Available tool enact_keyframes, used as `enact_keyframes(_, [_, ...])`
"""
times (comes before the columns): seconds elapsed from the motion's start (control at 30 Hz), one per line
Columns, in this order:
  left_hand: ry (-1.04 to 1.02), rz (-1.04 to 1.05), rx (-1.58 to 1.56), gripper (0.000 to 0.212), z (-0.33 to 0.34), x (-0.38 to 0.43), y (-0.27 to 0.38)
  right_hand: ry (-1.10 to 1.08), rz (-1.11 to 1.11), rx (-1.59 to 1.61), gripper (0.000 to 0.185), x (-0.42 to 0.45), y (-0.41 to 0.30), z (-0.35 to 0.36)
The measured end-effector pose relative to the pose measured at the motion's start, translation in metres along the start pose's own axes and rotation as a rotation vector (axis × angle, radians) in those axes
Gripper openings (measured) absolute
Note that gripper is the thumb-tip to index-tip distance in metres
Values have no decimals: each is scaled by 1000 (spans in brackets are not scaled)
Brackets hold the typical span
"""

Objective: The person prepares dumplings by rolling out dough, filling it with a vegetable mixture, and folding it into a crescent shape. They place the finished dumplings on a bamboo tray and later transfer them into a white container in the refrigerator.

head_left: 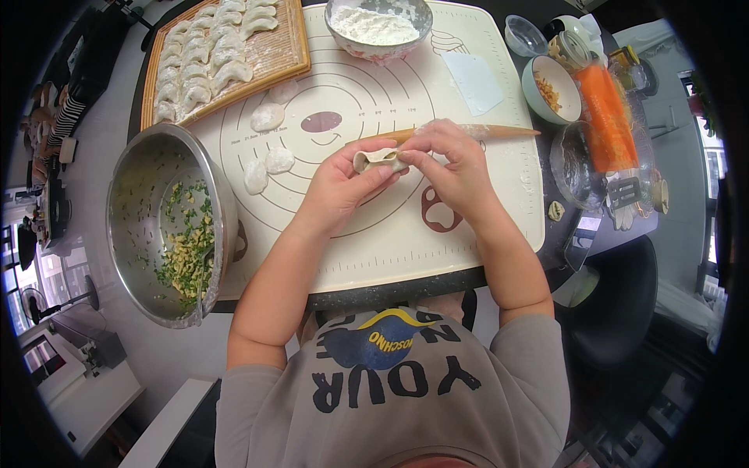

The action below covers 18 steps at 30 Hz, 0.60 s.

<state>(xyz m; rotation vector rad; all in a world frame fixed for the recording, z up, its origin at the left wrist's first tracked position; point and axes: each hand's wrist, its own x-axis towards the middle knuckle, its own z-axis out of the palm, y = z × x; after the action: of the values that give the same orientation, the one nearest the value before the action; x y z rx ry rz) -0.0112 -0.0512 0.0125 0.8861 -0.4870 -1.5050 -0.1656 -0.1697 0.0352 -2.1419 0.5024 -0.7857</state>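
Observation:
Over the pastry mat (374, 257) I hold a partly pleated dumpling (376, 159) with both hands. My left hand (351, 181) cups its left and lower side, while the thumb and forefinger of my right hand (447, 161) pinch its right end. Part of the dumpling's top edge gapes. Behind my hands lies a tapered wooden rolling pin (497, 131), partly hidden by my right hand. Several floured dough rounds (268, 117) rest on the mat to the left. A steel bowl (126, 193) holds green and yellow filling (190, 251) and a spoon.
Rows of dumplings (196, 70) sit on a bamboo tray (292, 41) at the back left. A flour bowl (379, 55) and a white scraper (474, 82) lie behind. At right are a small bowl (529, 93), an orange packet (605, 117), clear containers and a phone (582, 237).

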Motion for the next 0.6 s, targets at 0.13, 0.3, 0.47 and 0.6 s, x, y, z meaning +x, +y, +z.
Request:
enact_keyframes(0.13, [22,6,-13,34,0,0,0,26,96,82,16,0,-3,1])
enact_keyframes(0.3, [41,3,-25,33,-1,0,0,-7,12,31,21,0,3,-1])
enact_keyframes(0.47, [19,49,38,34,0,1,-2,13,-33,-98,20,-1,-4,3])
enact_keyframes(0.6, [17,62,100,35,-1,2,-4,20,-22,-82,13,-2,-2,5])
